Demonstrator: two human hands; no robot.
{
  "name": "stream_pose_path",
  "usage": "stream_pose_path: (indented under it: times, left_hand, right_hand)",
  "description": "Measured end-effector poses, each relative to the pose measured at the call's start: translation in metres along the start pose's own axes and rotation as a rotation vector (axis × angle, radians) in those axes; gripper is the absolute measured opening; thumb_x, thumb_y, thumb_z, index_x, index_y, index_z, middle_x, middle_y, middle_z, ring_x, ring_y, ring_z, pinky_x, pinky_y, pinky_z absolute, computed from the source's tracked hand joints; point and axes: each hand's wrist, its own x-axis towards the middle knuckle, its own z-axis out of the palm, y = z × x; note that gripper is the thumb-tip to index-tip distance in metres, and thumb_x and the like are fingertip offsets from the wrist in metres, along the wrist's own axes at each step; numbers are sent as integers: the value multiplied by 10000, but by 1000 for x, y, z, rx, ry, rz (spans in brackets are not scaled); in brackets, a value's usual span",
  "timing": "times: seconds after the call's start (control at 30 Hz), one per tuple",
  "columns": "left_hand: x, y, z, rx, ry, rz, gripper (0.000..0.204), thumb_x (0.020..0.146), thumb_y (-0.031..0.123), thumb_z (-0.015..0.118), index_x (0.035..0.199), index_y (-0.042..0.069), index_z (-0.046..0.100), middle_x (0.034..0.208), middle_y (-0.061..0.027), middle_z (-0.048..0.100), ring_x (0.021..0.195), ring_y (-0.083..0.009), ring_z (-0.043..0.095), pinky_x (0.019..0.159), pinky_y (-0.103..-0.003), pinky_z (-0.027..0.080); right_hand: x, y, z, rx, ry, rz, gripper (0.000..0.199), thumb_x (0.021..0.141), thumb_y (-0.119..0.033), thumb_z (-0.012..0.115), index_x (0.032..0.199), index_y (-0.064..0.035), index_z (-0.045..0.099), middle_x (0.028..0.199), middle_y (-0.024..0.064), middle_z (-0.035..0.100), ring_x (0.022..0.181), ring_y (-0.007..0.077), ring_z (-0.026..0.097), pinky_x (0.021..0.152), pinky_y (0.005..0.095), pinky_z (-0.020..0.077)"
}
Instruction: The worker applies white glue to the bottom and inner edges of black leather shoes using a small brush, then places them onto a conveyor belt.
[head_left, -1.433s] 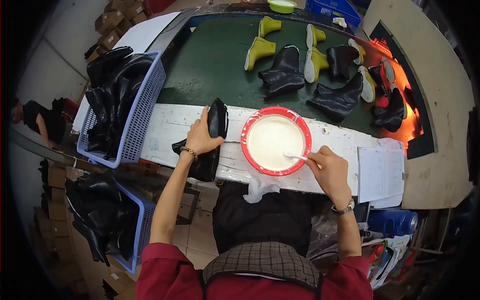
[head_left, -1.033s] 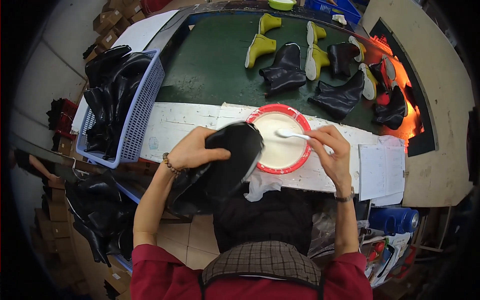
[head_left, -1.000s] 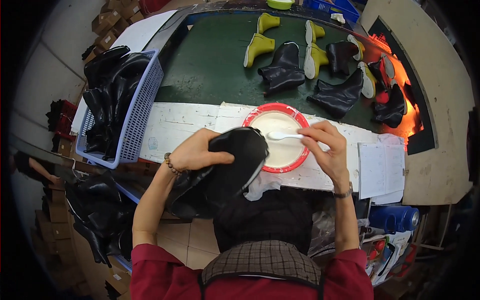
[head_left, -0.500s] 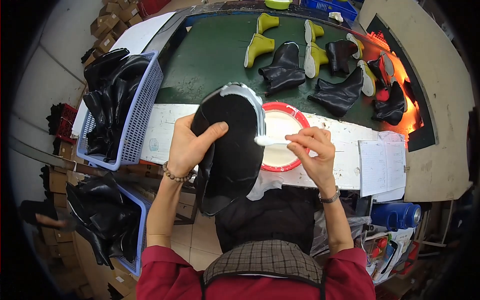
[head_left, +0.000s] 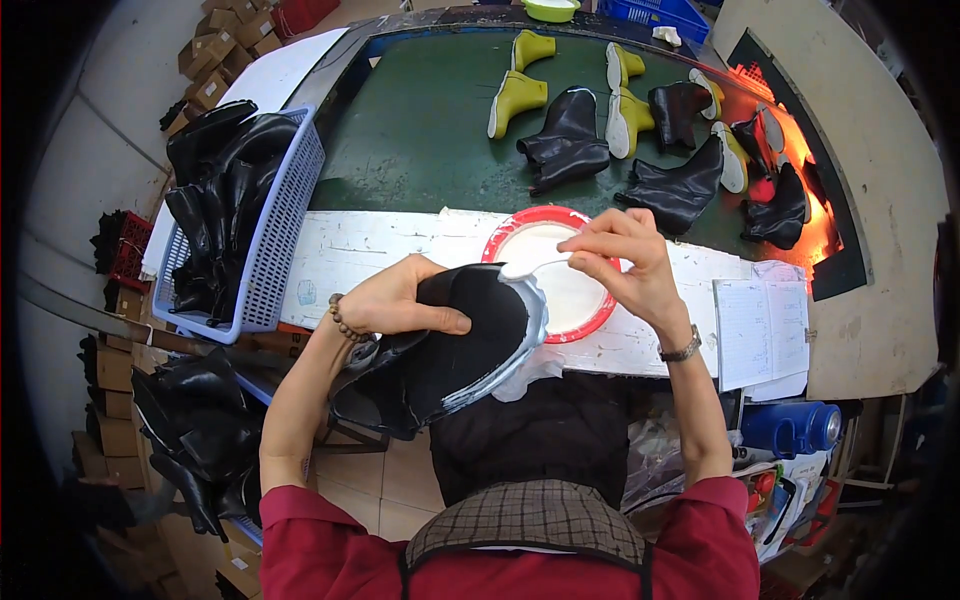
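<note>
My left hand grips a black boot upper, thumb pressed on its flat black bottom. The upper is tilted, its rounded end toward the right. A wet white band of glue-like liquid runs along the bottom's edge on that end. Between the thumb and fingers of my right hand is a small white-coated brush, its tip touching the edge at the top of the upper. Behind the upper stands a red-rimmed bowl of white liquid, partly covered by my right hand.
Blue baskets of black boot uppers stand at left. On the green conveyor belt lie black uppers and yellow shoe forms, near a glowing orange opening. An open notebook and a blue flask are at right.
The upper has been lowered and turned clockwise, its rounded end now pointing right. The white band covers more of the edge. My right hand has risen with the brush.
</note>
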Motion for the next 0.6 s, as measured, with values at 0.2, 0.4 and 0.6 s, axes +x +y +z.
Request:
stream_pose_path:
  times: [0.2, 0.4, 0.6]
  left_hand:
    - [15, -20, -7, 123, 356, 23, 416, 822, 197, 790, 1129, -70, 704, 986, -126, 776, 893, -156, 712, 851, -311, 561]
    - [34, -97, -29, 101, 824, 183, 736, 828, 277, 843, 1401, -61, 527, 1237, -211, 694, 1059, -245, 706, 891, -353, 565]
    - [-6, -131, 12, 875, 628, -154, 1554, 515, 575, 966, 1656, 105, 22, 1633, -291, 246, 1467, -501, 307, 1010, -806, 302]
  right_hand:
    - [0, 9, 5, -5, 94, 124, 158, 863, -220, 803, 962, -97, 800, 862, 25, 663, 742, 179, 620, 700, 348, 434]
    - [-60, 12, -4, -435, -53, 510, 126, 851, -195, 775, 920, -90, 793, 876, 38, 676, 754, 236, 667, 646, 387, 506]
    - [-74, 4, 14, -592, -64, 330, 118, 825, -171, 795, 915, -97, 777, 831, 35, 664, 746, 246, 671, 639, 376, 513]
